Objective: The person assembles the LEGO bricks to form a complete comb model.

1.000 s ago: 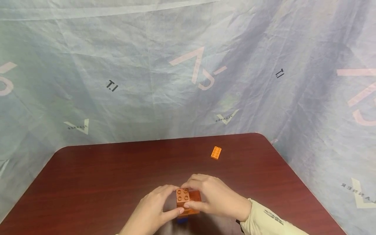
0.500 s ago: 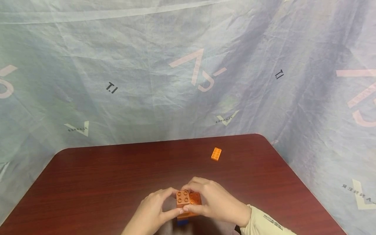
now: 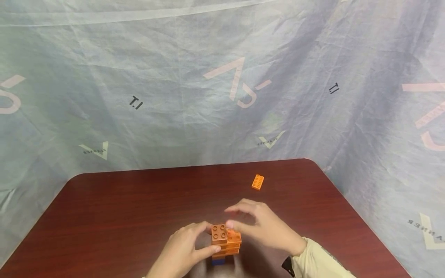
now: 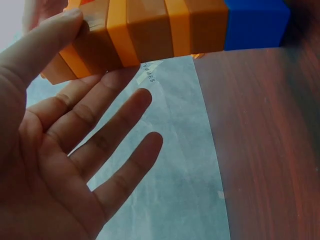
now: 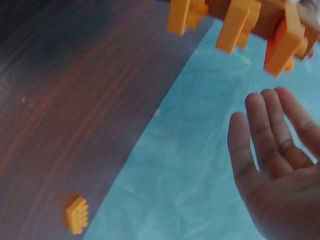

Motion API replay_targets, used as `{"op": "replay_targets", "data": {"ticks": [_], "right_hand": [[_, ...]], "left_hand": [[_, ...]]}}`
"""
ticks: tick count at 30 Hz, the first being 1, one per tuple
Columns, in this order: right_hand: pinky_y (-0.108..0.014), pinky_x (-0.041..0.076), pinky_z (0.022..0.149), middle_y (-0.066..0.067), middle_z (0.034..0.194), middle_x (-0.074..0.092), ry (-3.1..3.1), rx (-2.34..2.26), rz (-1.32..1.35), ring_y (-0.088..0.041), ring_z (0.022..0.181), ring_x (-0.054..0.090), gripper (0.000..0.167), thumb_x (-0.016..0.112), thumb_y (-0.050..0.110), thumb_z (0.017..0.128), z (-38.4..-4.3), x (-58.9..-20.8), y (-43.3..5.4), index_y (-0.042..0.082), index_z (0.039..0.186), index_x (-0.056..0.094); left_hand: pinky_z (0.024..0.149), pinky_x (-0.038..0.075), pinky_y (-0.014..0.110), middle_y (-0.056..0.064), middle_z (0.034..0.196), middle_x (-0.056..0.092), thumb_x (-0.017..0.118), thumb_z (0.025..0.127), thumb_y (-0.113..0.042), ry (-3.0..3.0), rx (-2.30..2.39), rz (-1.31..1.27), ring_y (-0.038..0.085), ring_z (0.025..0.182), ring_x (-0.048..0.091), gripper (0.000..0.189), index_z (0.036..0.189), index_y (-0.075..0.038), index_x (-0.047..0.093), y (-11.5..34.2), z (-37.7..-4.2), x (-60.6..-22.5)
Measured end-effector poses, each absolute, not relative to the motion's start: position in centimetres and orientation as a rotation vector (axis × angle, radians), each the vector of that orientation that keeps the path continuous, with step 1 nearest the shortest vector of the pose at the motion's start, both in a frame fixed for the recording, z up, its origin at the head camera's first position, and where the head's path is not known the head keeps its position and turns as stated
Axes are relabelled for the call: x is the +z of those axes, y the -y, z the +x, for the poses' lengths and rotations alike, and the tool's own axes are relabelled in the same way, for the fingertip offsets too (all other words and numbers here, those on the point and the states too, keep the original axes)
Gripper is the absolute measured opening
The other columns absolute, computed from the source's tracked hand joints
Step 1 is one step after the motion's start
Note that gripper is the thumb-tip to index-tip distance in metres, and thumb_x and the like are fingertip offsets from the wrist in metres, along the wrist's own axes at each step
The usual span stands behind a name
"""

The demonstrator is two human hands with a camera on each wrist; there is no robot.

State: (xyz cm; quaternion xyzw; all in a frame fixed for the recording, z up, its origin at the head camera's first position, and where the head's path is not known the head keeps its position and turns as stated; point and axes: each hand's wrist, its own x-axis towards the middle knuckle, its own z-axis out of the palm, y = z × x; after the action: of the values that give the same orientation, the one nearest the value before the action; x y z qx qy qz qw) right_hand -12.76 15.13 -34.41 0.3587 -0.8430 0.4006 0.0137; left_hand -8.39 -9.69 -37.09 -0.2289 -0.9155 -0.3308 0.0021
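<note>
A tower of toy building bricks (image 3: pixel 226 247) stands upright near the front of the table, brown and orange layers over a blue brick (image 4: pixel 256 24) at its foot. A brown square brick (image 3: pixel 219 233) with round studs tops it. Three orange plates (image 5: pixel 234 24) jut out from one side. My left hand (image 3: pixel 184 247) pinches the tower's upper part between thumb and fingers, the other fingers spread below. My right hand (image 3: pixel 267 226) is beside the top, fingers extended and holding nothing; whether its thumb touches the tower I cannot tell.
A loose orange studded plate (image 3: pixel 258 182) lies farther back on the dark red wooden table (image 3: pixel 139 208), right of the tower. A grey-blue printed cloth (image 3: pixel 180 96) hangs behind the table and along its sides.
My right hand has let go of the tower and drawn back to the right, its fingers opening. The orange plates beside the top brick now show. My left hand keeps its hold.
</note>
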Motion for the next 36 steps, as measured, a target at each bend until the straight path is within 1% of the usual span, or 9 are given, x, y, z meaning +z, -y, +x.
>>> {"op": "replay_targets", "data": {"ticks": [2, 4, 9, 12, 16, 22, 27, 34, 36], "right_hand": [[-0.037, 0.054, 0.090, 0.012, 0.109, 0.070, 2.656, 1.259, 0.986, -0.008, 0.101, 0.065, 0.025, 0.068, 0.034, 0.099, -13.4, -34.5, -15.6, 0.020, 0.120, 0.072], [-0.038, 0.055, 0.088, 0.010, 0.106, 0.071, 2.681, 1.273, 0.829, -0.008, 0.098, 0.066, 0.024, 0.069, 0.034, 0.098, -14.0, -34.7, -16.0, 0.019, 0.117, 0.073], [-0.034, 0.054, 0.077, 0.006, 0.100, 0.074, 2.721, 1.238, 0.439, -0.009, 0.085, 0.067, 0.023, 0.074, 0.031, 0.095, -15.7, -35.0, -17.1, 0.014, 0.110, 0.076], [-0.033, 0.052, 0.071, 0.003, 0.094, 0.074, 2.739, 1.165, 0.298, -0.011, 0.080, 0.066, 0.025, 0.075, 0.029, 0.094, -16.8, -35.2, -17.8, 0.010, 0.110, 0.076], [-0.038, 0.051, 0.069, 0.002, 0.087, 0.073, 2.775, 1.025, 0.147, -0.014, 0.079, 0.067, 0.031, 0.075, 0.033, 0.093, -18.2, -35.5, -18.5, 0.009, 0.112, 0.076], [-0.047, 0.052, 0.068, -0.001, 0.089, 0.073, 2.821, 0.876, -0.009, -0.023, 0.082, 0.068, 0.035, 0.073, 0.039, 0.092, -19.6, -36.3, -19.2, 0.011, 0.112, 0.076], [-0.051, 0.052, 0.067, -0.006, 0.093, 0.075, 2.850, 0.822, -0.088, -0.028, 0.084, 0.069, 0.037, 0.072, 0.041, 0.091, -20.3, -37.0, -19.8, 0.010, 0.111, 0.076], [-0.054, 0.053, 0.070, -0.017, 0.109, 0.074, 2.927, 0.753, -0.186, -0.037, 0.087, 0.068, 0.044, 0.070, 0.044, 0.092, -21.2, -37.7, -20.3, 0.006, 0.114, 0.074], [-0.054, 0.053, 0.071, -0.019, 0.112, 0.073, 2.950, 0.738, -0.213, -0.039, 0.087, 0.068, 0.045, 0.070, 0.045, 0.092, -21.5, -38.0, -20.3, 0.005, 0.114, 0.074]], "left_hand": [[0.077, 0.057, 0.044, -0.002, 0.106, 0.072, 0.076, 0.087, -0.051, 2.886, -1.035, -0.708, 0.023, 0.095, 0.069, 0.043, 0.111, -0.016, 0.069, 9.6, -8.4, -37.1], [0.077, 0.056, 0.046, -0.001, 0.107, 0.072, 0.075, 0.088, -0.052, 2.900, -1.029, -0.698, 0.024, 0.096, 0.069, 0.045, 0.112, -0.015, 0.069, 9.5, -8.4, -37.1], [0.079, 0.056, 0.049, 0.001, 0.109, 0.072, 0.075, 0.088, -0.052, 2.901, -1.023, -0.693, 0.027, 0.098, 0.069, 0.047, 0.114, -0.014, 0.068, 9.5, -8.5, -37.1], [0.080, 0.056, 0.050, 0.001, 0.109, 0.072, 0.076, 0.087, -0.052, 2.911, -1.024, -0.684, 0.027, 0.099, 0.069, 0.046, 0.114, -0.014, 0.068, 9.5, -8.6, -37.0], [0.081, 0.055, 0.052, 0.002, 0.111, 0.073, 0.076, 0.087, -0.052, 2.930, -1.021, -0.665, 0.028, 0.101, 0.069, 0.047, 0.115, -0.014, 0.069, 9.5, -8.6, -37.0], [0.083, 0.054, 0.054, 0.003, 0.113, 0.072, 0.076, 0.087, -0.052, 2.954, -1.002, -0.647, 0.029, 0.102, 0.068, 0.050, 0.117, -0.013, 0.068, 9.5, -8.6, -37.0], [0.082, 0.055, 0.052, 0.002, 0.111, 0.073, 0.077, 0.086, -0.051, 2.960, -0.982, -0.645, 0.028, 0.100, 0.068, 0.048, 0.117, -0.015, 0.068, 9.4, -8.6, -37.0], [0.083, 0.055, 0.053, 0.004, 0.113, 0.073, 0.077, 0.086, -0.050, 2.977, -0.990, -0.651, 0.029, 0.101, 0.068, 0.050, 0.117, -0.012, 0.069, 9.4, -8.6, -36.9], [0.082, 0.055, 0.053, 0.005, 0.113, 0.073, 0.078, 0.086, -0.049, 2.986, -1.005, -0.646, 0.029, 0.101, 0.068, 0.050, 0.117, -0.012, 0.069, 9.4, -8.6, -36.9]]}}
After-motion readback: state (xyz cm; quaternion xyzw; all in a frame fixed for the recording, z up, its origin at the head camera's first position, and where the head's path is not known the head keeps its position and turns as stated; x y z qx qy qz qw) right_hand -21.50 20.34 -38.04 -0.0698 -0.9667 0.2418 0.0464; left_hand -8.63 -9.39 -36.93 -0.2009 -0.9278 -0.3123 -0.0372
